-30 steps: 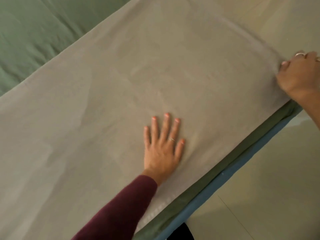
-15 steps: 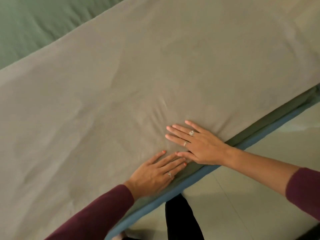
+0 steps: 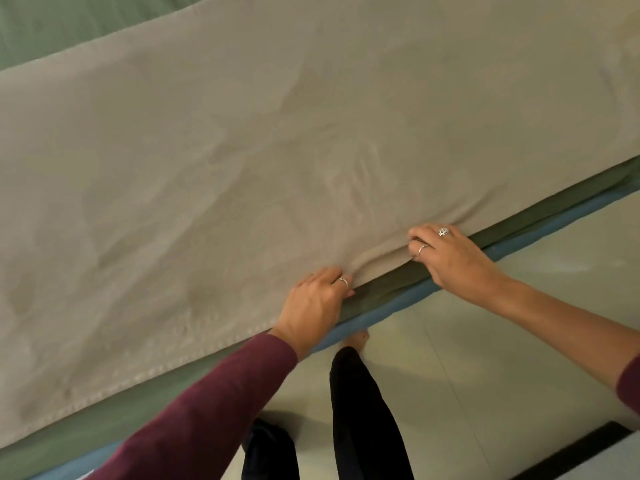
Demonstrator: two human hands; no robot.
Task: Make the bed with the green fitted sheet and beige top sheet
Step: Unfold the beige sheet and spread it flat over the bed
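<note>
The beige top sheet (image 3: 242,150) lies spread across the bed, over the green fitted sheet (image 3: 69,26), which shows at the top left and as a dark green band (image 3: 381,292) along the near mattress side. My left hand (image 3: 313,303) pinches the beige sheet's near hem at the mattress edge. My right hand (image 3: 450,254) grips the same hem a little further right. Between the two hands the hem bunches into a small raised fold (image 3: 377,261).
A blue mattress edge (image 3: 388,310) runs under the green band. Pale tiled floor (image 3: 485,341) lies to the right of the bed. My dark trouser legs (image 3: 360,410) and a bare foot stand close to the bed. A dark mat edge (image 3: 571,452) sits at bottom right.
Both hands went from lying flat on the beige sheet to closing on its near hem at the mattress edge, spreading apart; the hem now bunches up between them.
</note>
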